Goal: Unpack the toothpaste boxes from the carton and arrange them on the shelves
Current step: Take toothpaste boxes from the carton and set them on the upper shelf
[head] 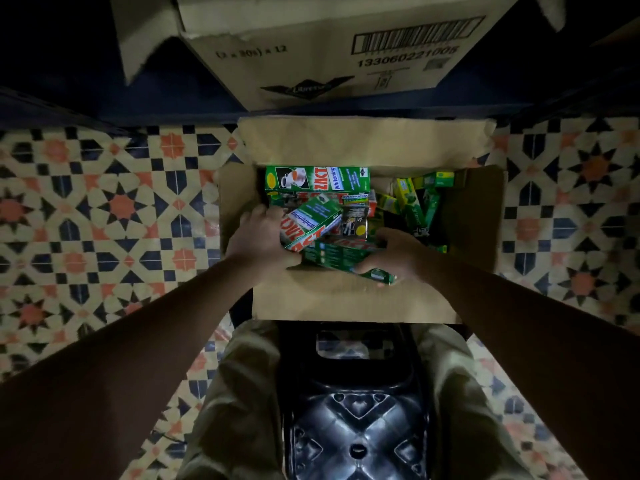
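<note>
Hands [263,237] on toothpaste boxes [313,223] (in carton [346,299])

From my feed the open carton [353,299] reads as plain brown corrugated cardboard, matt, with flaps rough and torn at the edges. The toothpaste boxes [317,180] inside are thin printed card with a glossy coat that catches the light in green and red. A second carton [311,57] further back is the same dull cardboard, printed in black ink. The floor [104,209] looks like smooth patterned tile or vinyl with a faint sheen. I see a stool [356,420] of dark moulded plastic, shiny on its ridges. The trousers [242,393] are soft, matt woven cloth.
</note>
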